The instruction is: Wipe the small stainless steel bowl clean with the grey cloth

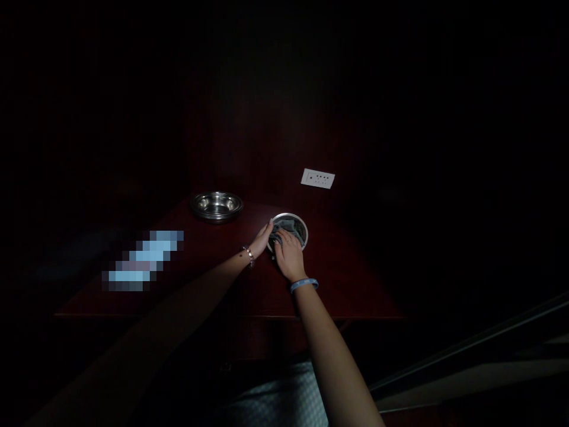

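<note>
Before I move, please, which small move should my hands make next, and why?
Probably slide the dark cloth slightly along the inside of the bowl with your right hand: its fingers already rest on the cloth, and your left hand is at the rim, which should steady it.

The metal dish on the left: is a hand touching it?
No, the left hand holds the other dish and the right hand is on a cloth inside it.

Metal bowls (217,207) left of the bowl (306,231) holding the cloth (288,225)
</note>
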{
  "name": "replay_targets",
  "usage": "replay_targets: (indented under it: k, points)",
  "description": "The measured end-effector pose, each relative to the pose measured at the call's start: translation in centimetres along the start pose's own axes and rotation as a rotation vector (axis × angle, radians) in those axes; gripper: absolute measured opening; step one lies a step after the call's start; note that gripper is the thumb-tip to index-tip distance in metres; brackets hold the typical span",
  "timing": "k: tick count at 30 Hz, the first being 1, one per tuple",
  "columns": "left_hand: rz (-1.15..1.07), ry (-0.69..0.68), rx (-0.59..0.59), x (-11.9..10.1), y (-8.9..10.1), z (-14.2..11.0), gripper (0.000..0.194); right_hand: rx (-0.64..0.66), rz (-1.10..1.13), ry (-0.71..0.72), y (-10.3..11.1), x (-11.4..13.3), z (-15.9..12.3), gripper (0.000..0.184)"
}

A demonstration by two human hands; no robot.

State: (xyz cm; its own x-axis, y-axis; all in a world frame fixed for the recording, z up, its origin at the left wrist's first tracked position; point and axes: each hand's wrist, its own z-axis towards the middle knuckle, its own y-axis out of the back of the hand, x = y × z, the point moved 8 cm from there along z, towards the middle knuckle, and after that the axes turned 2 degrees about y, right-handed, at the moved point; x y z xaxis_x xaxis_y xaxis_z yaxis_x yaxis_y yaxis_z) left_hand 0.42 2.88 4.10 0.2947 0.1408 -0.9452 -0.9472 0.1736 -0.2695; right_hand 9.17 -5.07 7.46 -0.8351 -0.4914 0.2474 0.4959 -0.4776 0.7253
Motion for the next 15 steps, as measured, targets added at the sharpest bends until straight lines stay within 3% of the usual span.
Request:
replay_targets:
  k: [6, 10, 12, 15]
  points:
    - [-0.067, 0.034, 0.014, 0.1, 0.0, 0.0, 0.063, 0.004, 0.059, -0.033, 0.1, -0.1, 0.3, 0.038]
    - [-0.034, 0.011, -0.028, -0.7, 0.1, -0.4, 0.058, -0.044, 0.172, -0.148, 0.2, -1.6, 0.1, 0.037]
    - [0.001, -0.011, -0.047, -1.1, 0.3, -0.4, 0.055, -0.089, 0.356, -0.266, -0.1, -3.0, -0.2, 0.036]
    - [0.018, -0.028, -0.084, -0.9, 0.9, -0.1, 0.056, -0.242, 0.837, -0.468, -0.8, -5.2, -0.9, 0.028]
